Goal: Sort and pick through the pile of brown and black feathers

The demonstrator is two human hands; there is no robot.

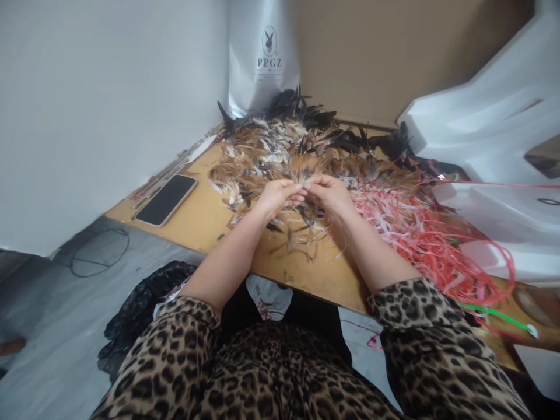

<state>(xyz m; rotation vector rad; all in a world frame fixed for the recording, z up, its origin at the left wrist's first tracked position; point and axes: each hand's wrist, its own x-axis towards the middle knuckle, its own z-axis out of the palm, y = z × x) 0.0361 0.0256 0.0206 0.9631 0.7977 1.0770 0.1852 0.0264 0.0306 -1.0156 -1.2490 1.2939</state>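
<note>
My left hand (280,196) and my right hand (329,193) meet over the table's middle, fingertips pinched close together. Between them a small tuft of brown feathers (303,169) fans upward, its base held by the fingers of both hands. Just beyond lies a large pile of loose feathers (262,146), brown and white with black ones at the back. By my right forearm spreads a tangle of red and pale pink strips (411,239). Small dark feather scraps (301,236) lie below my hands. Exactly how the fingertips grip the feather bases is too small to see.
A phone (166,200) lies on the wooden table (201,213) at the left. A white printed bag (265,58) stands behind the pile. White plastic shapes (494,105) rise at the right, near a green strip (499,314). A black plastic bag (135,309) sits on the floor.
</note>
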